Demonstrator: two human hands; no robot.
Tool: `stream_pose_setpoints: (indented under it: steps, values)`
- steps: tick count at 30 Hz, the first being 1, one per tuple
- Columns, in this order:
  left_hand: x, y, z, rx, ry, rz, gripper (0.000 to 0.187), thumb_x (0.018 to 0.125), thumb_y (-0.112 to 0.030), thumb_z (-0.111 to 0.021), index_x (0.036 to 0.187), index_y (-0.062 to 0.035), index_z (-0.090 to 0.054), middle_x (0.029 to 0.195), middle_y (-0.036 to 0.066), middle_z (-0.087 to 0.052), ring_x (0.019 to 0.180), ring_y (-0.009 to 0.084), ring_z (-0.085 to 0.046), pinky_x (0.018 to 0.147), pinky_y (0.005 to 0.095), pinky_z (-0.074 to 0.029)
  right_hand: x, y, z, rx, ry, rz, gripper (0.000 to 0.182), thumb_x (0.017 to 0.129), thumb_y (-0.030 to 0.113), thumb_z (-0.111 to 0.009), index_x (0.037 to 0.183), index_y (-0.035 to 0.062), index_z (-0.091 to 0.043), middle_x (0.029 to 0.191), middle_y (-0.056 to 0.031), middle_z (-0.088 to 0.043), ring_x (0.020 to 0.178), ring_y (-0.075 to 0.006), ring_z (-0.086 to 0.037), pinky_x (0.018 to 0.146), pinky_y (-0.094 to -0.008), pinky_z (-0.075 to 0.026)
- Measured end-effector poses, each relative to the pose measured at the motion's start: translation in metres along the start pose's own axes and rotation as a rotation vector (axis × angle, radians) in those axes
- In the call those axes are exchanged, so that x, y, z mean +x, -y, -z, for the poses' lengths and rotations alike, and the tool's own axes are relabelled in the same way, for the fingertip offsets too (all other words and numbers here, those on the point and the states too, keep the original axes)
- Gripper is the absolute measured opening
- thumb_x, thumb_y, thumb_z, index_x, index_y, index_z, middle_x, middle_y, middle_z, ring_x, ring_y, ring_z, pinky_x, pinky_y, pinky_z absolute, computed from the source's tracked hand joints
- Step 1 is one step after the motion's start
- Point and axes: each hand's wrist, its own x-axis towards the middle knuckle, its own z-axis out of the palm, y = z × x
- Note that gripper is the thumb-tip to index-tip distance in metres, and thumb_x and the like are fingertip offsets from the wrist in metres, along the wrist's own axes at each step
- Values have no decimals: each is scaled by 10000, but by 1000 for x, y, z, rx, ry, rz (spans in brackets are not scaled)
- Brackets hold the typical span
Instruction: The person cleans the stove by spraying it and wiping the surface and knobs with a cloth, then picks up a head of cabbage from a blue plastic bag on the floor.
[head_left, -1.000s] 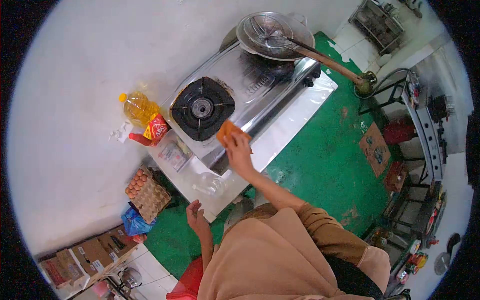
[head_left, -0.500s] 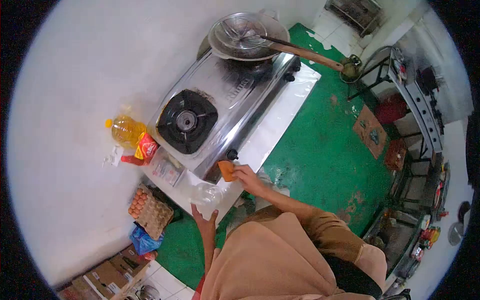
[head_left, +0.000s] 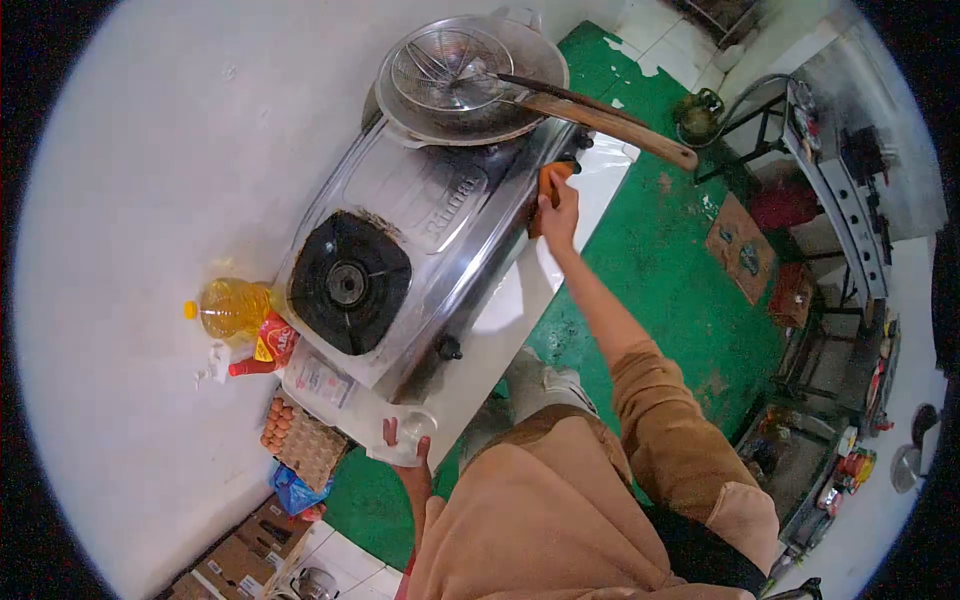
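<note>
My right hand (head_left: 560, 218) presses a folded orange cloth (head_left: 550, 180) against the front panel of the two-burner stove (head_left: 440, 250), close to its far knobs. Part of the cloth hangs below my fingers. At the near corner of the white table (head_left: 497, 318), my left hand (head_left: 408, 452) is wrapped around a clear container (head_left: 412, 424), its fingers showing through the see-through wall. A wok (head_left: 530, 70) sits on the far burner, with a wire strainer (head_left: 452, 68) and its long wooden handle across it. The near burner (head_left: 348, 284) is bare.
Against the wall stand a bottle of yellow oil (head_left: 232, 308) and a red packet (head_left: 275, 338). A clear plastic pack (head_left: 318, 383) lies by the stove. Below are an egg tray (head_left: 305, 440) and a blue bag (head_left: 298, 490). Another stove (head_left: 845, 220) stands across the green floor (head_left: 650, 300).
My right hand has carried the orange cloth along the stove front, from the near knob to the far knobs. My left hand has closed around the clear container. The view has shifted slightly.
</note>
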Motion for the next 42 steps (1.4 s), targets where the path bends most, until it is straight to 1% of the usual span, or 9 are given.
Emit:
stream_pose_setpoints:
  steps: [2, 8, 24, 26, 29, 32, 34, 37, 42]
  values:
    - [5, 3, -3, 90, -18, -85, 615, 775, -230, -732, 1291, -33, -464, 1407, 185, -359, 1242, 320, -390, 1030, 407, -306, -11, 15, -14, -25, -21, -141, 517, 776, -13, -624, 1260, 147, -538, 1100, -151, -510, 1035, -323, -489, 931, -390, -402]
    - [4, 23, -9, 118, -102, -49, 499, 797, -269, -704, 1213, -52, -535, 1344, 214, -436, 1231, 336, -412, 986, 426, -334, -77, 51, 0, -106, 180, 107, 474, 806, -25, -605, 1236, 172, -566, 1127, -146, -460, 1060, -310, -465, 904, -355, -419]
    - [17, -8, 18, -5, 168, -104, 376, 872, -211, -615, 1170, -2, -523, 1313, 220, -449, 1208, 358, -421, 1006, 442, -332, -235, 54, 26, 26, 530, 256, 301, 665, -46, -615, 942, 70, -587, 1079, -138, -535, 1022, -344, -513, 871, -403, -453]
    - [17, -9, 24, -9, 194, -157, 367, 868, -192, -614, 1170, -5, -522, 1307, 218, -453, 1205, 354, -426, 1004, 442, -335, -247, 32, 19, 28, 433, 309, 281, 680, -4, -625, 944, 82, -583, 1054, -128, -550, 987, -339, -522, 832, -413, -459]
    - [15, 0, 34, -29, 222, -260, 352, 860, -154, -612, 1170, -13, -520, 1294, 215, -459, 1197, 348, -434, 1001, 441, -341, -225, 30, 30, 73, 804, 445, 197, 679, -48, -622, 850, 45, -591, 842, -96, -591, 819, -300, -562, 704, -348, -465]
    - [10, 33, 40, -47, 207, -241, 357, 842, -131, -623, 1166, -12, -530, 1284, 208, -468, 1197, 342, -439, 1001, 436, -346, -197, 38, 56, -19, 818, 333, 198, 714, -43, -630, 885, 51, -597, 800, -81, -592, 776, -248, -592, 645, -329, -473]
    - [3, 33, 48, -77, 188, -184, 359, 826, -105, -636, 1161, -16, -543, 1283, 199, -471, 1203, 331, -438, 1001, 435, -350, -181, 36, 64, 273, 634, -330, 239, 738, -48, -614, 956, 51, -605, 845, -62, -595, 814, -190, -597, 633, -307, -490]
    - [-5, 32, 57, -69, 172, -185, 354, 818, -88, -646, 1153, -22, -554, 1291, 192, -468, 1211, 318, -434, 1002, 432, -350, -159, 39, 52, 258, 274, -249, 369, 763, -24, -638, 1118, 68, -596, 997, -75, -576, 870, -165, -569, 773, -293, -502]
    - [-12, 29, 60, -18, 112, -150, 339, 828, -100, -647, 1146, -22, -560, 1290, 195, -473, 1212, 321, -434, 1007, 425, -338, -178, 58, 1, 141, 120, -72, 546, 759, -13, -651, 1268, 154, -544, 1117, -131, -546, 1057, -265, -535, 918, -311, -434]
